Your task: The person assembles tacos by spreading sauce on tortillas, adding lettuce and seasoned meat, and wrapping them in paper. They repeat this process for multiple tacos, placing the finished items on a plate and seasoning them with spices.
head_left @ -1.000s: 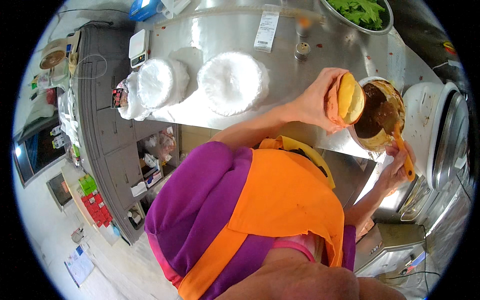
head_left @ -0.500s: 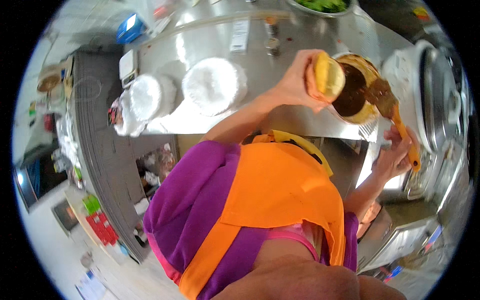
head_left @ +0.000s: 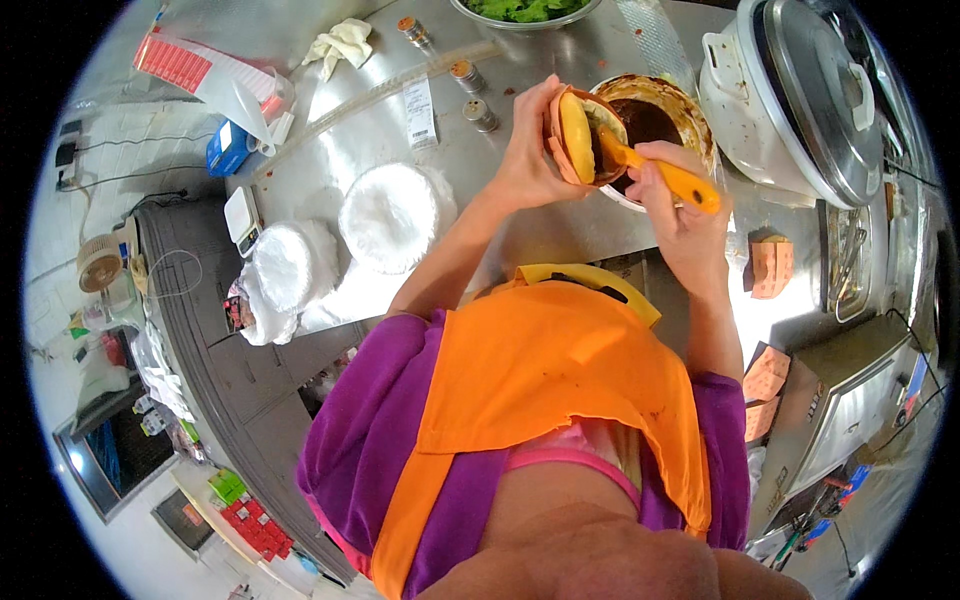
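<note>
My left hand [head_left: 522,160] is closed around a yellow bun [head_left: 575,135] in a terracotta-coloured paper sleeve, its split side facing right. My right hand [head_left: 690,220] grips the orange handle of a serving utensil [head_left: 685,188]. The utensil's head is inside the opening of the bun, so its shape is hidden. Just behind both hands stands a white bowl [head_left: 705,130] with brown smears round its inner wall. Dark brown sauce-like filling [head_left: 642,118] lies in it.
A white pot [head_left: 735,130] with a metal lid stands at right. Another paper-wrapped bun [head_left: 770,268] sits nearer me. Two plastic-covered round containers [head_left: 390,215] are on the left, shaker jars [head_left: 480,113] and a paper slip [head_left: 420,112] behind. A bowl of green leaves [head_left: 525,10] is at the back.
The utensil has moved from over the bowl's right rim into the bun, carried leftward by my right hand. My left hand keeps hold of the bun. The whole view has shifted.
</note>
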A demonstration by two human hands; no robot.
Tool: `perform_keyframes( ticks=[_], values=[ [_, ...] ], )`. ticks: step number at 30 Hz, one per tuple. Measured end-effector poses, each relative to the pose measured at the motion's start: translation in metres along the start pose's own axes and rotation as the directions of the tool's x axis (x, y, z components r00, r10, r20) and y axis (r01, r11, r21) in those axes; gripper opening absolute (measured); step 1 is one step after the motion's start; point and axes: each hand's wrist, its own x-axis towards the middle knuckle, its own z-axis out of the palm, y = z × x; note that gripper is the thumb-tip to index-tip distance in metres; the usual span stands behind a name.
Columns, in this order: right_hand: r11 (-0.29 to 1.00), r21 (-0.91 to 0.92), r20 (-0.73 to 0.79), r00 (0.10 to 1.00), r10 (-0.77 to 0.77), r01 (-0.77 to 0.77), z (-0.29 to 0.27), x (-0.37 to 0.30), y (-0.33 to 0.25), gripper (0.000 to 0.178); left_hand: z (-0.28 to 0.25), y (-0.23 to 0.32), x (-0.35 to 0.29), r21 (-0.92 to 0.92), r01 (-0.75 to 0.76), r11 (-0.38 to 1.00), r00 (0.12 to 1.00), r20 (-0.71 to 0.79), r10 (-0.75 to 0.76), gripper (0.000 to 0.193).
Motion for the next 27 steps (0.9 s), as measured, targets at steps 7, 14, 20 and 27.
perform_keyframes(
  ticks=[7,14,20,27],
  values=[
    [0.991,-0.066,-0.057,0.991,-0.124,0.120,0.003,-0.005,-0.007,0.021,0.003,0.020,-0.001,0.285,-0.103,0.953,0.994,-0.013,0.111,0.134],
    [0.929,-0.228,0.048,0.956,-0.290,0.293,-0.015,-0.002,-0.023,0.031,0.002,0.003,0.001,0.107,-0.073,0.992,0.994,-0.076,0.081,0.126],
    [0.893,-0.192,0.028,0.912,-0.410,0.407,-0.010,-0.005,-0.027,0.032,0.005,-0.008,-0.002,-0.132,-0.105,0.986,0.992,-0.082,0.094,0.129],
    [0.922,-0.150,0.068,0.934,-0.352,0.358,-0.015,-0.009,-0.035,0.032,-0.003,-0.014,-0.004,-0.166,-0.106,0.980,0.988,-0.126,0.085,0.123]
  ],
)
